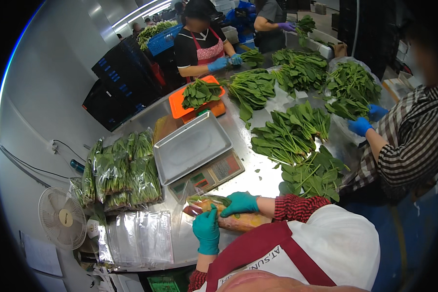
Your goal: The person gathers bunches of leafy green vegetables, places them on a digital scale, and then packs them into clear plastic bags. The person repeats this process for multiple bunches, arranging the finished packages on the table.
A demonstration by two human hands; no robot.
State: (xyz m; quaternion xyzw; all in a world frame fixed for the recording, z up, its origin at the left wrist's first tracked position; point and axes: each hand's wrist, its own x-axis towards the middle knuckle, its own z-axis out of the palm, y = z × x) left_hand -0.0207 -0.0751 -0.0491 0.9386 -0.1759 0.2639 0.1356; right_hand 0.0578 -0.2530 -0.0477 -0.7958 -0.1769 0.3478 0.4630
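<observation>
At the near edge of a metal table (257,184), my left hand (206,230) and my right hand (241,204), both in teal gloves, meet at a clear plastic bag (188,199) with leafy greens (219,199) in it. My left fingers pinch its edge; my right hand lies on the greens. Both are over a yellow-orange patterned object (241,222), whose kind I cannot tell. Just beyond stands a digital scale (224,168) with a metal tray (193,148). Loose leafy greens (314,175) lie to the right, bagged greens (111,169) to the left.
Flat clear bags (138,237) lie at the near left, beside a white fan (62,218). An orange tray (177,104) holds greens on another scale. Co-workers in gloves handle greens across the table and at the right. Black crates (126,78) are stacked at the back left.
</observation>
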